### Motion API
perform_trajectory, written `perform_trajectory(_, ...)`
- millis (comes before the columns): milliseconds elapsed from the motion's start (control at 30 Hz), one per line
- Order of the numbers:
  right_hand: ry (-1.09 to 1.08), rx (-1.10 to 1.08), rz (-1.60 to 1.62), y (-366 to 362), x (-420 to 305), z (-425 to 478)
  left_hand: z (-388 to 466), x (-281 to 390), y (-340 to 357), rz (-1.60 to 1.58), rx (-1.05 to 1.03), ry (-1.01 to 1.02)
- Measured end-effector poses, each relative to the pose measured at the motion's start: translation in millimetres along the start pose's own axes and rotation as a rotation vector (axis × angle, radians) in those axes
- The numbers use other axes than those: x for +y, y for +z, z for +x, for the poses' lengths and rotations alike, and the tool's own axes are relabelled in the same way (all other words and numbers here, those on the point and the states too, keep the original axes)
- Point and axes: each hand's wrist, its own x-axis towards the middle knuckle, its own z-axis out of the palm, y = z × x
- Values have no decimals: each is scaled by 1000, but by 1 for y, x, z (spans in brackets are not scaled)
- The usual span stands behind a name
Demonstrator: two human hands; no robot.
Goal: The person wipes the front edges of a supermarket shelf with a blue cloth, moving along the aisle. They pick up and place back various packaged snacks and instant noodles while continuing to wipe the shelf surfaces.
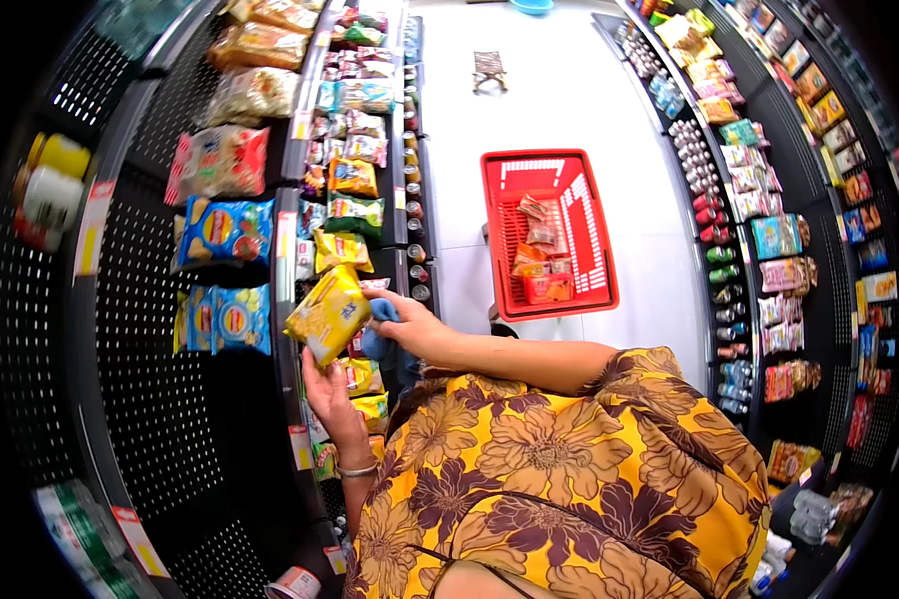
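Observation:
A yellow snack package [331,313] is held tilted in front of the left-hand shelves. My left hand [335,400] grips its lower end, thumb and fingers on the edge. In my right hand [417,327] is a bunched blue cloth [379,329], and its fingertips touch the package's right side. Behind the package, a shelf of bagged snacks is partly covered by it and by my hands. Yellow chip bags [358,376] show just right of my left hand.
A red plastic basket [601,232] with several packaged snacks inside stands beyond my right arm. Farther along the aisle is a small folding stool [488,71]. Stocked shelves line both sides, with blue chip bags [225,228] at left and cans [693,157] at right.

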Motion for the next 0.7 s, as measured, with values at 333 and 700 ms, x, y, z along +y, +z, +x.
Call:
perform_trajectory(333,135,463,414,-153,58,-60,27,-76,131,120,-560,-383)
perform_trajectory(700,319,674,520,-260,97,-101,32,-158,229,383,-864,-770)
